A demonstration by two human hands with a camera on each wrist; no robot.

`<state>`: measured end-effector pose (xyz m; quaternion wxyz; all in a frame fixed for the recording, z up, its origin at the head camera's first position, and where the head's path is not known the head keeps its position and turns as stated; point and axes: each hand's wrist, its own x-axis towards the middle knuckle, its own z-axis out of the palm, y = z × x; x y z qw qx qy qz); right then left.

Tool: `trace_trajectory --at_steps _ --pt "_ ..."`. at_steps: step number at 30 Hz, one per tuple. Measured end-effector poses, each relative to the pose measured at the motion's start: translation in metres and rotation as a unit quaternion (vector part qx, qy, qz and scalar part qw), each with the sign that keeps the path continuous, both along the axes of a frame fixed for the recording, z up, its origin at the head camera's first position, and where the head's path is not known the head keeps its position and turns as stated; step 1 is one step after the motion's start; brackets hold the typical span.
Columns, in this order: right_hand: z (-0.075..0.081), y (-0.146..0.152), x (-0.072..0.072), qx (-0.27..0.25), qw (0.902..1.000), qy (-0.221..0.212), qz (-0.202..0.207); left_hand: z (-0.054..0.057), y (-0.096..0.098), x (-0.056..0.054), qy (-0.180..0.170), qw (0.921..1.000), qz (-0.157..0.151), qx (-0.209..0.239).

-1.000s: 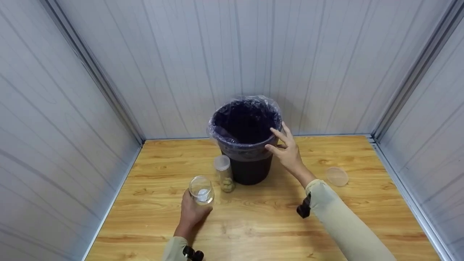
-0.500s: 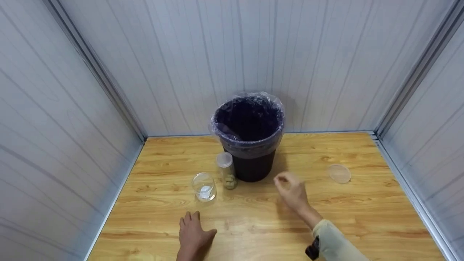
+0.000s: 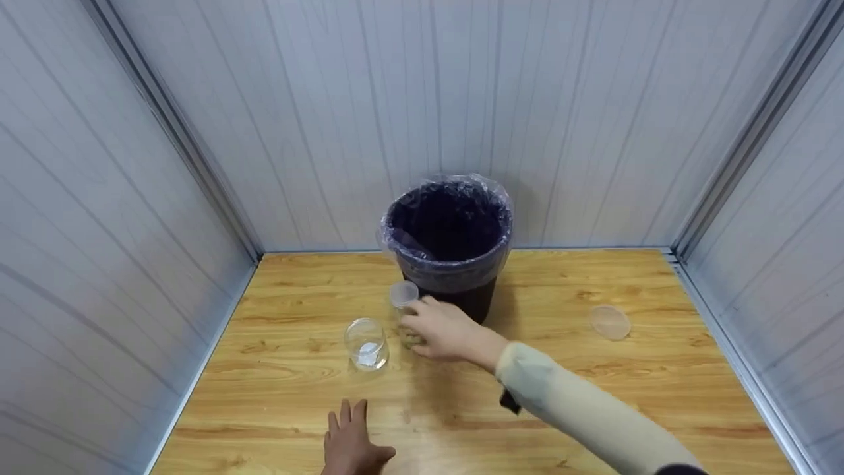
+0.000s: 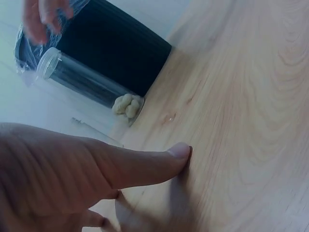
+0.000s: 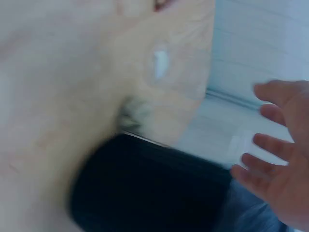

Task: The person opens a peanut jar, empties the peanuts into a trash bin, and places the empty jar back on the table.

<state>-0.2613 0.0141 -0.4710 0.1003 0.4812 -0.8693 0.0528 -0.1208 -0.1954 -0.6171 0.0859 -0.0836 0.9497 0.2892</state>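
Observation:
My right hand [image 3: 443, 330] is beside a tall clear jar [image 3: 404, 293] with a translucent lid, its fingers spread. In the left wrist view, the fingers hang near the top of that jar [image 4: 84, 79]; pale lumpy pieces [image 4: 128, 105] lie in its bottom. Nothing is seen in the right hand [image 5: 285, 159] in the blurred right wrist view. My left hand [image 3: 349, 441] lies with fingers apart on the wooden surface, holding nothing. Just beyond it stands a clear glass [image 3: 366, 343] with a small white item at its base.
Directly behind the jar stands a black bin [image 3: 455, 280] lined with a clear bag. A loose translucent round lid [image 3: 610, 322] lies flat at the right. White panel walls [image 3: 343, 125] enclose the wooden surface [image 3: 277, 376] at the back and both sides.
My left hand has let go of the glass and drawn back towards me. My right hand has left the bin's rim, come down, and moved left to the jar.

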Motion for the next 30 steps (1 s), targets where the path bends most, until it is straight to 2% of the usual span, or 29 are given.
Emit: trace_trajectory --at_steps 3,7,9,11,14,16,20,24,30 --pt "0.017 -0.024 -0.014 0.063 0.9978 0.003 -0.020 0.001 -0.002 -0.001 0.000 1.0000 -0.009 0.001" --pt "0.025 -0.051 -0.027 0.123 0.9905 0.032 -0.053 0.004 -0.005 -0.003 0.000 0.9999 -0.008 -0.010" --pt "0.024 -0.060 -0.032 0.168 0.9813 0.064 -0.069 0.004 -0.004 -0.003 -0.007 0.9999 -0.006 -0.013" --pt "0.020 -0.068 -0.035 0.219 0.9674 0.096 -0.083 0.003 -0.003 -0.003 -0.013 0.9998 -0.004 -0.014" --pt "0.012 -0.075 -0.038 0.283 0.9474 0.119 -0.093 0.001 -0.001 -0.001 -0.018 0.9996 0.001 -0.020" --pt "0.008 -0.078 -0.039 0.304 0.9405 0.121 -0.091 -0.001 0.001 0.001 -0.016 0.9995 0.004 -0.026" --pt "0.003 -0.076 -0.037 0.324 0.9329 0.131 -0.089 -0.002 0.002 0.003 -0.009 0.9993 0.011 -0.036" --pt "0.003 -0.066 -0.029 0.302 0.9370 0.153 -0.085 -0.004 0.003 0.004 -0.009 0.9990 0.012 -0.041" --pt "0.007 -0.039 -0.011 0.220 0.9602 0.154 -0.077 -0.005 0.000 0.003 -0.006 0.9994 0.004 -0.034"
